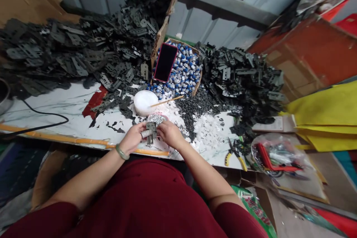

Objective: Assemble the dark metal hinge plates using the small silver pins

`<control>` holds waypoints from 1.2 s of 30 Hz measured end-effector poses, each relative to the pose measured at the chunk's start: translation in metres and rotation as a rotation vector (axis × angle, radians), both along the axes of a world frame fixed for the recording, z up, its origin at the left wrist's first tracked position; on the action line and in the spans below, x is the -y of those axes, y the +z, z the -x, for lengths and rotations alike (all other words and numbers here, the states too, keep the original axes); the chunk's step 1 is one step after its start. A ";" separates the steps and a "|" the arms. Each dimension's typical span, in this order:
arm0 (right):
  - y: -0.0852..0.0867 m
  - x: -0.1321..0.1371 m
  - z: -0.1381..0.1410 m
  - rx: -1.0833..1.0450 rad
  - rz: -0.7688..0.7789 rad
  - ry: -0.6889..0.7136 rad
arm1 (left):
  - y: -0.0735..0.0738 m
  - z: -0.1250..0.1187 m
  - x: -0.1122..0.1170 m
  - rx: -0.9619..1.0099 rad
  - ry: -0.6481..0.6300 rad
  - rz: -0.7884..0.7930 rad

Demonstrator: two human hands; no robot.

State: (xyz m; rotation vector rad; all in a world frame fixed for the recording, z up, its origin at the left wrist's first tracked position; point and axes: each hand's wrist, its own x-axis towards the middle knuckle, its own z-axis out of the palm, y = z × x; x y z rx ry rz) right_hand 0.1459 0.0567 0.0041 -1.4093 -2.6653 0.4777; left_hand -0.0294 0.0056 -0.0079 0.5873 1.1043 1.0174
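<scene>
My left hand (133, 138) grips a dark grey slotted bracket (151, 129) at the table's front edge, with a wrapped finger lying across it. My right hand (170, 134) is closed at the bracket's right side, fingertips pinched together; whatever lies between them is hidden. Just behind both hands sits a shiny foil-like heap (156, 118). A round white tub (145, 102) stands beyond it, with a thin wooden stick (169, 101) leaning out to the right. Small white pieces (208, 130) and small black pieces (195, 106) are spread to the right.
Behind, a cardboard box holds blue-and-white parts (185, 68), a phone (165, 63) resting on them. Dark brackets are heaped left (83, 48) and right (240, 78). Yellow-handled pliers (234, 156) lie near the front edge. A black cable (52, 113) crosses the left side.
</scene>
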 end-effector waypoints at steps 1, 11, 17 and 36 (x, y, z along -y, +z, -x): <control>0.000 0.003 -0.002 -0.082 0.023 0.007 | -0.003 -0.008 -0.003 -0.013 0.024 0.005; 0.002 0.012 0.001 -0.535 0.036 -0.075 | -0.002 -0.019 0.007 -0.120 0.027 -0.108; -0.001 0.015 0.002 -0.561 0.049 -0.123 | -0.003 -0.020 0.009 -0.119 0.010 -0.072; -0.008 0.029 0.010 -0.435 0.133 -0.326 | -0.003 -0.023 0.012 -0.018 0.004 -0.011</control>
